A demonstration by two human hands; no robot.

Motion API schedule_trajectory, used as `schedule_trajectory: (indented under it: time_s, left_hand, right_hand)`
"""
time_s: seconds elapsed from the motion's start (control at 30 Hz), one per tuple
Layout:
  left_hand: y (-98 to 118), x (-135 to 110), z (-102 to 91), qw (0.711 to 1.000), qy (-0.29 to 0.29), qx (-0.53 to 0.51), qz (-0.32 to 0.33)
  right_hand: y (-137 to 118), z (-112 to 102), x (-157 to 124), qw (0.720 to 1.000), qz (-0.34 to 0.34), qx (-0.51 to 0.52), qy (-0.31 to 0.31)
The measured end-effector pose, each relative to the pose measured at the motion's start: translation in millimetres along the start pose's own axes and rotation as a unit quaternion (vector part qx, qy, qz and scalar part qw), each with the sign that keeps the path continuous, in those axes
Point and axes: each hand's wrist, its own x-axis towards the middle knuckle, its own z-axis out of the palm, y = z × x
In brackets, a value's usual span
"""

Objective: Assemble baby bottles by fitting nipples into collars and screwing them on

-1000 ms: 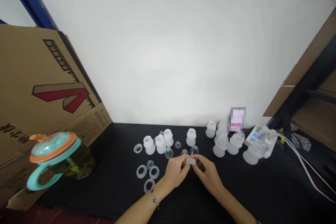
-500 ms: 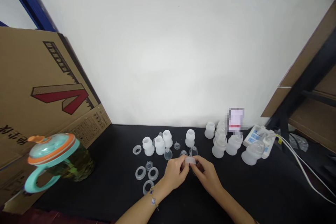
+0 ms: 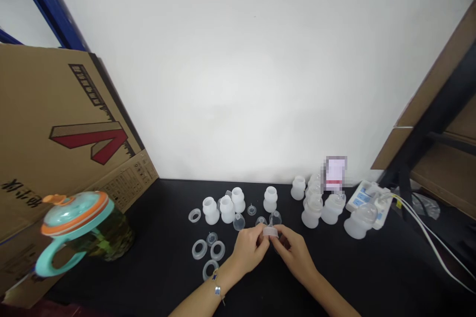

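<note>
Low in the middle of the view, my left hand (image 3: pixel 249 249) and my right hand (image 3: pixel 293 248) pinch a white baby bottle collar (image 3: pixel 270 231) from both sides. A clear silicone nipple tip (image 3: pixel 271 220) stands up out of the collar. Just behind lie clear domed caps (image 3: pixel 275 218), partly hidden by my fingers. To the left, several loose collar rings (image 3: pixel 200 249) and a loose nipple (image 3: pixel 211 238) lie on the black table (image 3: pixel 159 267). Open white bottles (image 3: pixel 210 210) stand farther back, one of them alone (image 3: pixel 270 199) behind my hands.
On the right are several bottles (image 3: pixel 311 211) with clear caps, one tilted (image 3: pixel 360 221) against a white power strip (image 3: pixel 379 216) with cables (image 3: pixel 420 228). At left, a large jug (image 3: pixel 100 237) with a turquoise lid stands before a cardboard box (image 3: pixel 33 109). A white wall (image 3: pixel 238 84) rises behind.
The view has tilted a little, so everything sits slightly lower. Both hands keep hold of the collar, which now shows a bit more clearly between the fingers.
</note>
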Motion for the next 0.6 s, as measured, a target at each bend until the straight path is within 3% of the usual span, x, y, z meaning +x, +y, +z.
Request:
schedule_trajectory:
  time_s: [0.6]
  left_hand:
    - [4.3, 0.0, -1.0, 0.999, 0.004, 0.036, -0.012]
  right_hand:
    - [-0.3, 0.4, 0.5, 1.0, 0.001, 0.009, -0.001]
